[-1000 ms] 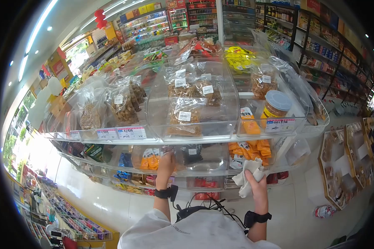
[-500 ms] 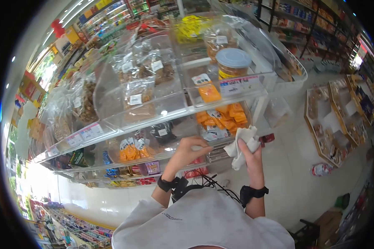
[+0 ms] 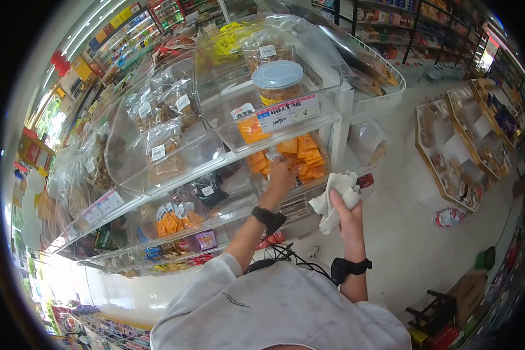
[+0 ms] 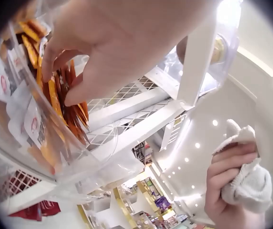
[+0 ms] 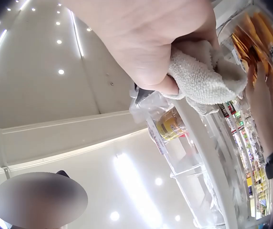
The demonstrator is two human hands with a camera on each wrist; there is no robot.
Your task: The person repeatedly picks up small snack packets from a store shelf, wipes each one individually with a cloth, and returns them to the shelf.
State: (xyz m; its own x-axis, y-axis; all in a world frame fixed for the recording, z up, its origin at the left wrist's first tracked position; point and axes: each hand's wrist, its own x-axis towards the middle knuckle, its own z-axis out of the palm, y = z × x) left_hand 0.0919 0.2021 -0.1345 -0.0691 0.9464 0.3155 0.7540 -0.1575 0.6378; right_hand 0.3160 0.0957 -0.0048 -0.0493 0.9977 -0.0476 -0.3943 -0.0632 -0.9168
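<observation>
My left hand (image 3: 282, 177) reaches into a clear plastic bin of orange snack packets (image 3: 308, 153) on the lower shelf. In the left wrist view its fingers and thumb curl about several upright orange packets (image 4: 72, 117) behind the bin's clear wall. White-and-orange packets (image 4: 19, 105) lie beside them. My right hand (image 3: 350, 219) grips a crumpled white cloth (image 3: 339, 192) in front of the shelf corner. In the right wrist view the cloth (image 5: 203, 78) bunches out between thumb and fingers.
Above the left hand stands a top-shelf bin with a price tag (image 3: 289, 114) and a blue-lidded jar (image 3: 279, 76). Bagged snacks (image 3: 160, 146) fill the bins to the left. A white shelf post (image 3: 339, 125) rises on the right. Low display trays (image 3: 449, 157) stand farther right.
The left hand has left the bin with the dark packets, moved right, and gone into the orange packet bin. The right hand keeps holding the cloth. The head view has shifted right along the shelf.
</observation>
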